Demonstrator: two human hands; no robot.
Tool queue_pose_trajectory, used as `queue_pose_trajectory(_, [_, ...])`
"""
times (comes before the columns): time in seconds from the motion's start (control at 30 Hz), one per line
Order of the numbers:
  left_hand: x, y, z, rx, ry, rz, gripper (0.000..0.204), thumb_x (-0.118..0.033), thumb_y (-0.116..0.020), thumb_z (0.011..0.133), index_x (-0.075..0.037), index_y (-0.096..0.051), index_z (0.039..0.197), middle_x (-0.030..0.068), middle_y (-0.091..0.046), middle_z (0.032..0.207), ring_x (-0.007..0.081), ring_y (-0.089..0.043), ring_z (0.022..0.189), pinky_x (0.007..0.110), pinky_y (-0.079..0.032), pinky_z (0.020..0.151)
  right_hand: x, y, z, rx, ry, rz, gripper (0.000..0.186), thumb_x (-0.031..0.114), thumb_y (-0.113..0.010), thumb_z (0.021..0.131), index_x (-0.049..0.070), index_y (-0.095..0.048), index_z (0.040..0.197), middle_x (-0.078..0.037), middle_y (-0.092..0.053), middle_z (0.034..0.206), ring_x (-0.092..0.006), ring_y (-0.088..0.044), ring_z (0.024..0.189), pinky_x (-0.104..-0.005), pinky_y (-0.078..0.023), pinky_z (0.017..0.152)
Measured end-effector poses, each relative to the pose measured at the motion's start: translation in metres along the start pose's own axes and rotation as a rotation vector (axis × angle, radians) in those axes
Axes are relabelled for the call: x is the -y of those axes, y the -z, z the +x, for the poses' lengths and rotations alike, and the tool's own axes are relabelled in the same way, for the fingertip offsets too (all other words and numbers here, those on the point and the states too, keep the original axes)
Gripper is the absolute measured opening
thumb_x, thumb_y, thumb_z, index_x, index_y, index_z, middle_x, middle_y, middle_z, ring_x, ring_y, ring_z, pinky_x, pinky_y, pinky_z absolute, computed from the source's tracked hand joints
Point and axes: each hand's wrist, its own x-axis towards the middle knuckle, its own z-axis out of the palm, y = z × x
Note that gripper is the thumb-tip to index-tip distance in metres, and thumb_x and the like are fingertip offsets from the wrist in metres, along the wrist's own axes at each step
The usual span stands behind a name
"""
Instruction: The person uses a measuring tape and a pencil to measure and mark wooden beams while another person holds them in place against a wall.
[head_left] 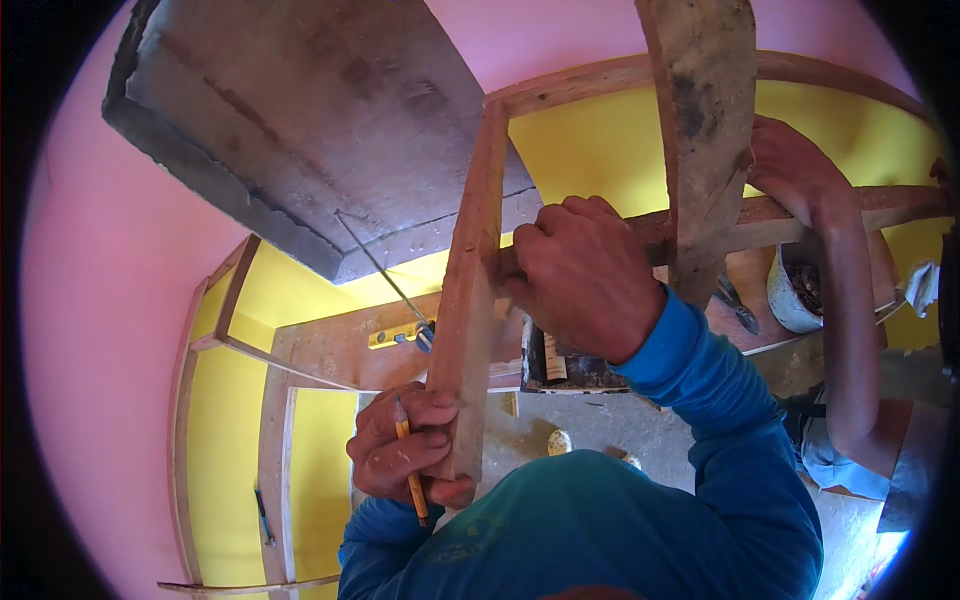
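Observation:
My left hand [400,448] wraps round the near end of a wooden batten [470,290]. A yellow pencil [404,430] is tucked between its fingers, pointing up. My right hand [590,280] is closed on a wooden crosspiece [655,225] where it meets the batten; the thumb side touches the joint and some fingertips are hidden. A wide, stained board [705,120] crosses the crosspiece just beyond my right wrist. To the right, a co-worker's hand [795,165] rests by that board and the crosspiece.
A thick grey slab [300,110] juts from the pink wall at upper left. Below lie a yellow spirit level [395,335] and a plank shelf [320,350]. A white bucket [797,290] stands at right, beside the co-worker's forearm. Another wooden frame [275,440] lines the yellow wall at left.

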Motion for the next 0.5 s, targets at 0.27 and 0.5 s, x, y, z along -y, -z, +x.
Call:
queue_pose_trajectory(0.27, [-0.0032,-0.0049,-0.0029,-0.085,0.042,0.061,0.033,-0.033,-0.061,0.068,-0.003,-0.047,0.072,0.0197,-0.055,0.068,0.0254,-0.058,0.062,0.033,-0.049,0.06,-0.0054,-0.0023,-0.0014,-0.058,0.078,-0.051,0.013,0.017,-0.058,0.063,0.004,-0.054,0.067,-0.007,-0.052,0.063,-0.0218,-0.052,0.065,-0.0337,-0.041,0.063])
queue_pose_trajectory(0.5, [-0.0052,-0.0031,-0.0042,-0.112,0.049,0.041,0.033,-0.033,-0.059,0.069,-0.002,-0.047,0.072,0.0215,-0.054,0.066,0.0265,-0.057,0.063,0.033,-0.049,0.057,-0.0014,-0.003,0.0017,-0.099,0.075,-0.027,0.015,0.02,-0.056,0.066,0.005,-0.057,0.065,-0.006,-0.052,0.059,-0.0208,-0.052,0.062,-0.0327,-0.04,0.06])
